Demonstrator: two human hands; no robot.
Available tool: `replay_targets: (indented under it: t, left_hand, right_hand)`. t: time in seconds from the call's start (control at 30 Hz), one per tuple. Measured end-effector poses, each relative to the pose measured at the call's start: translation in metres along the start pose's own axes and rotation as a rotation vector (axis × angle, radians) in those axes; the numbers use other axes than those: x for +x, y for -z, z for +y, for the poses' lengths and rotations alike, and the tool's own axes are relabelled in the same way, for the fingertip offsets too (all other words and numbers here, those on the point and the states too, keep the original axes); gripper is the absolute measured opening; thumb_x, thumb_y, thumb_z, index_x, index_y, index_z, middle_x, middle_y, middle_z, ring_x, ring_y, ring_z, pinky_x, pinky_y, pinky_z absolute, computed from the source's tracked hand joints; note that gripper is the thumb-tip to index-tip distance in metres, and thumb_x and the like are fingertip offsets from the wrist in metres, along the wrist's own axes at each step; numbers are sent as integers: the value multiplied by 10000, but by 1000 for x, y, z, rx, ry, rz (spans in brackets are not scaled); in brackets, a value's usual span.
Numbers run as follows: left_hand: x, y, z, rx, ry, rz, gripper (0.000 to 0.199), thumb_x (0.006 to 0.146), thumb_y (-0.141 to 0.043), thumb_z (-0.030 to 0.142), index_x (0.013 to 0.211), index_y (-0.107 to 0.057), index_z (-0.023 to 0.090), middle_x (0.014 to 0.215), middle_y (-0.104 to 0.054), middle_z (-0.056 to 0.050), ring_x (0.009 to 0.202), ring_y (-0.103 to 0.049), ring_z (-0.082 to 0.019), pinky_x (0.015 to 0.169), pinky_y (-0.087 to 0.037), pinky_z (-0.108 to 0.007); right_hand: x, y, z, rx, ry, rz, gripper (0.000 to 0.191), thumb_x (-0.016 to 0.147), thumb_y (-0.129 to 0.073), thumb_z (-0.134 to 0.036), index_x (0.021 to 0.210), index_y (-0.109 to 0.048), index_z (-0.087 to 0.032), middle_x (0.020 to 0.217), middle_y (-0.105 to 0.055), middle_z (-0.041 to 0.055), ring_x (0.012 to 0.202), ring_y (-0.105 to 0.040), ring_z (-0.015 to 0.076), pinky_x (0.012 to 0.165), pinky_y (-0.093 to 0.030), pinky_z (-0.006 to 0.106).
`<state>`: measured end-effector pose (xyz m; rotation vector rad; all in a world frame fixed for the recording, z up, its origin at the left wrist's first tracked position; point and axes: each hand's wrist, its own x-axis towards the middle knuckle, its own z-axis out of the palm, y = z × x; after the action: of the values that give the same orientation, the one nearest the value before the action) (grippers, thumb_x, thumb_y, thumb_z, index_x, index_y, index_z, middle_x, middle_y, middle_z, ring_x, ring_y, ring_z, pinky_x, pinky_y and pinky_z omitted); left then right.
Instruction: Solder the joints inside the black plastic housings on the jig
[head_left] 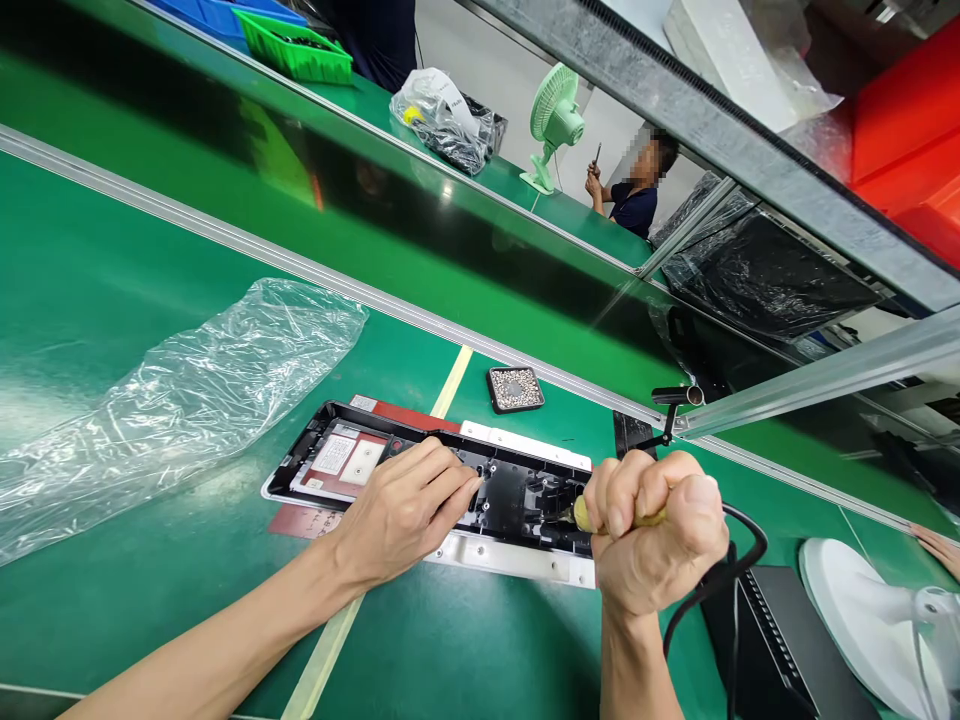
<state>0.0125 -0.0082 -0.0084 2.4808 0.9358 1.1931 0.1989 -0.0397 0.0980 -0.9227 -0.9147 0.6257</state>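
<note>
A long black plastic housing [510, 500] lies open side up, with white mounting strips along its edges and a printed label at its left end. My left hand [409, 510] rests over its middle, fingers curled and thumb against them; whatever they pinch is hidden. In a fist above the housing's right end, my right hand [652, 525] grips a yellow-handled tool [581, 513] whose tip points into the housing. From behind that hand loops a black cord [754, 530]. Behind the housing sits a small black tray of small metal parts [514, 389].
A clear plastic bag [187, 400] spreads over the green bench at left. A metal rail [300, 270] runs behind. On the right are a metal tube holder [677, 397], a black box [795, 640] and a white round base [862, 610]. A co-worker [637, 190] and a fan [555, 115] are beyond.
</note>
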Motion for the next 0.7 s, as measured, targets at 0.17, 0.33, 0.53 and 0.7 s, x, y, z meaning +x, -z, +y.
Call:
replay_targets:
  t: [0.17, 0.33, 0.53, 0.7]
  left_hand:
    - [0, 0, 0, 8, 5, -5, 62, 944, -587, 118, 954, -635, 155, 832, -640, -37, 805, -545, -176, 724, -484, -348]
    - [-1, -1, -1, 9, 3, -6, 60, 939, -589, 115, 944, -631, 159, 828, -637, -37, 801, -543, -178, 724, -479, -352]
    - [-2, -1, 0, 12, 10, -14, 66, 942, -583, 117, 948, -631, 161, 831, -641, -36, 803, -543, -177, 730, -478, -350]
    - [-1, -1, 0, 9, 10, -9, 70, 942, -581, 123, 940, -638, 163, 827, -641, -35, 795, -553, -176, 722, -483, -346]
  right_hand:
    - [1, 1, -1, 11, -16, -14, 421, 929, -528, -358, 559, -404, -200, 417, -373, -67, 347, -288, 67, 324, -278, 199]
    - [2, 1, 0, 15, -8, -17, 417, 927, -535, -359, 560, -419, -198, 416, -375, -68, 347, -285, 66, 321, -278, 199]
    - [1, 2, 0, 12, 5, -21, 419, 936, -525, -361, 564, -424, -197, 416, -383, -68, 346, -283, 64, 323, -273, 197]
    - [1, 2, 0, 13, -9, -30, 417, 929, -527, -358, 559, -422, -197, 414, -379, -70, 343, -284, 62, 323, -280, 192]
